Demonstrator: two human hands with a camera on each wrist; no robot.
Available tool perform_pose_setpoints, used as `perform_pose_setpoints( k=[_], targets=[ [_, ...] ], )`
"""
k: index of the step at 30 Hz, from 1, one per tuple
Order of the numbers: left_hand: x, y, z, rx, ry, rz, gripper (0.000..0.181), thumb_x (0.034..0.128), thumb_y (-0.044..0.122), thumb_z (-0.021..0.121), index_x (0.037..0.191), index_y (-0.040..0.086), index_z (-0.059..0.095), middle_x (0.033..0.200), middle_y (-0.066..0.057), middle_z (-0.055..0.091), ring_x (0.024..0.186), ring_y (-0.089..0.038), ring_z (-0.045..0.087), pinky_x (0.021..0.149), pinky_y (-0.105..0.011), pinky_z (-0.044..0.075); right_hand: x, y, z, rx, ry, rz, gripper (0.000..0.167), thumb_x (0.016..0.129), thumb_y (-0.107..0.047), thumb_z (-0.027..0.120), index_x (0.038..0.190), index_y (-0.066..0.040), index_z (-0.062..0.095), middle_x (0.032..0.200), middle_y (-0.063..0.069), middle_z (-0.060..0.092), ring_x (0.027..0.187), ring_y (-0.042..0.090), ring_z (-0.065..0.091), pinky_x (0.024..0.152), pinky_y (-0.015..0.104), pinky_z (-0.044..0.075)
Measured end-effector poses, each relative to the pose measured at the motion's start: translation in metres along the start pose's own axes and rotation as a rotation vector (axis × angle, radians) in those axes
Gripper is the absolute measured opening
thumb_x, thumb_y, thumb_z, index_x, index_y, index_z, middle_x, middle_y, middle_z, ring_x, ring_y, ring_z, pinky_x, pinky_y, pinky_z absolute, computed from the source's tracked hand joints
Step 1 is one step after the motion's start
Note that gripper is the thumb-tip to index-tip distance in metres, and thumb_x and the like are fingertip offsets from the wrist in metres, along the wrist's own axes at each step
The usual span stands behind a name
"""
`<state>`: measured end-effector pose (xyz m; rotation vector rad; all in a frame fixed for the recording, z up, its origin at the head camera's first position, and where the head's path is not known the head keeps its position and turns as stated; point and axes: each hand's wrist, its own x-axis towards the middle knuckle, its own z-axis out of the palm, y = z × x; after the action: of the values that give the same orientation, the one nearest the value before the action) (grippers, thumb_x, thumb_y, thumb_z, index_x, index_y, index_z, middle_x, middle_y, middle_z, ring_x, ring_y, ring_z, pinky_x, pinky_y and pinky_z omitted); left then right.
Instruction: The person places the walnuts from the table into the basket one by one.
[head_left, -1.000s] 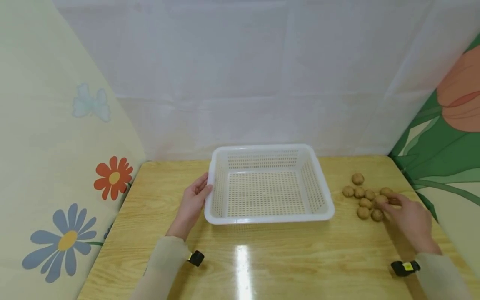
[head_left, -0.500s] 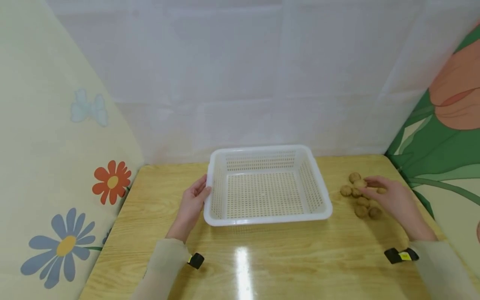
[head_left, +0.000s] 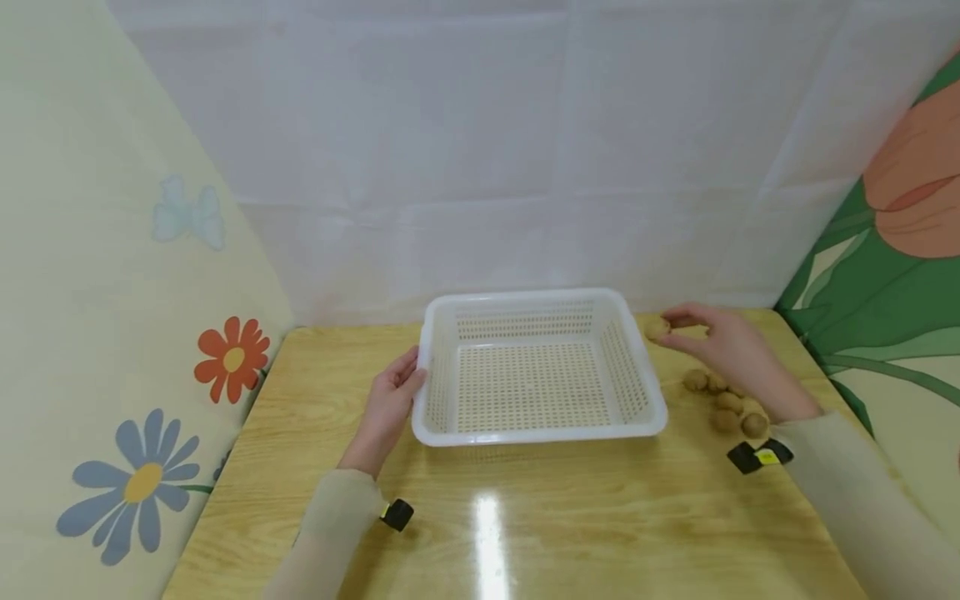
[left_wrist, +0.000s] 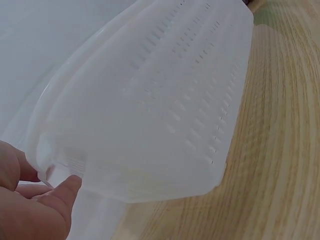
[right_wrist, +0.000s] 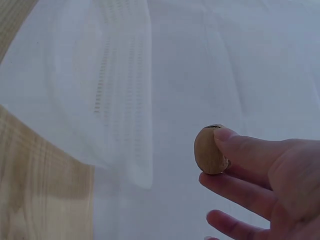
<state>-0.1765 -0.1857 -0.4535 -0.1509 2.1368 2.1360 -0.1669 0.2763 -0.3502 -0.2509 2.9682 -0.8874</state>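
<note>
1 walnut (right_wrist: 208, 154) — pinched in the right hand (right_wrist: 292, 182).

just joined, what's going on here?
A person's left hand holds the left end of a white perforated basket. The right hand pinches one round brown nut between its fingers, just outside the basket's right end. More brown nuts lie clustered on the wooden table, to the basket's right.
</note>
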Motion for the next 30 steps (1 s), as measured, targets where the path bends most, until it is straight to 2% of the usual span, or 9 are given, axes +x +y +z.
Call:
perform_pose_setpoints(
  k=[7, 14, 18, 22, 27, 30],
  targets=[
    [0.002, 0.006, -0.002, -0.013, 0.002, 0.018, 0.055, 0.1098, 0.004, 0.047, 0.161, -0.004, 0.029, 0.163, -0.024, 0.038, 0.149, -0.034, 0.039, 0.121, -0.046, 0.039, 0.04, -0.036, 0.007, 0.016, -0.037, -0.091, 0.056, 0.099, -0.049, 0.07, 0.137, -0.009, 0.065, 0.135, 0.018, 0.068, 0.13, 0.041, 0.056, 0.104, 0.067, 0.047],
    [0.0, 0.004, -0.002, -0.009, -0.004, 0.007, 0.055, 0.1101, 0.006, 0.048, 0.161, -0.002, 0.03, 0.163, -0.021, 0.04, 0.149, -0.032, 0.039, 0.12, -0.045, 0.04, 0.082, -0.063, 0.028, 0.044, -0.096, -0.192, 0.044, 0.097, -0.034, 0.076, 0.133, -0.009, 0.068, 0.127, 0.012, 0.071, 0.118, 0.033, 0.062, 0.1, 0.057, 0.051],
    [-0.003, 0.001, 0.001, -0.02, -0.01, 0.002, 0.054, 0.1099, 0.006, 0.048, 0.161, -0.001, 0.031, 0.162, -0.021, 0.041, 0.147, -0.034, 0.042, 0.118, -0.044, 0.043, 0.103, -0.076, 0.051, 0.079, -0.128, -0.274, 0.039, 0.095, -0.027, 0.079, 0.128, -0.007, 0.071, 0.121, 0.011, 0.073, 0.111, 0.03, 0.065, 0.097, 0.052, 0.054],
    [-0.004, 0.0, 0.002, -0.032, 0.006, 0.023, 0.053, 0.1092, 0.004, 0.049, 0.16, -0.003, 0.033, 0.16, -0.024, 0.042, 0.147, -0.036, 0.042, 0.117, -0.044, 0.043, 0.122, -0.091, 0.081, 0.121, -0.184, -0.352, 0.036, 0.093, -0.022, 0.081, 0.123, -0.005, 0.072, 0.117, 0.011, 0.075, 0.113, 0.035, 0.066, 0.1, 0.054, 0.053],
    [-0.006, -0.003, 0.002, -0.029, 0.01, 0.014, 0.053, 0.1086, 0.004, 0.05, 0.159, -0.003, 0.035, 0.16, -0.024, 0.043, 0.147, -0.034, 0.042, 0.118, -0.045, 0.042, 0.137, -0.1, 0.121, 0.149, -0.317, -0.372, 0.036, 0.095, -0.023, 0.078, 0.128, -0.007, 0.071, 0.123, 0.009, 0.073, 0.12, 0.032, 0.065, 0.106, 0.053, 0.052],
    [-0.008, -0.007, 0.003, -0.027, 0.011, 0.02, 0.053, 0.1086, 0.003, 0.05, 0.159, -0.004, 0.035, 0.159, -0.025, 0.044, 0.147, -0.035, 0.042, 0.118, -0.046, 0.042, 0.144, -0.103, 0.143, 0.127, -0.363, -0.393, 0.035, 0.095, -0.021, 0.078, 0.126, -0.007, 0.071, 0.122, 0.008, 0.074, 0.117, 0.026, 0.067, 0.107, 0.048, 0.053]
  ],
)
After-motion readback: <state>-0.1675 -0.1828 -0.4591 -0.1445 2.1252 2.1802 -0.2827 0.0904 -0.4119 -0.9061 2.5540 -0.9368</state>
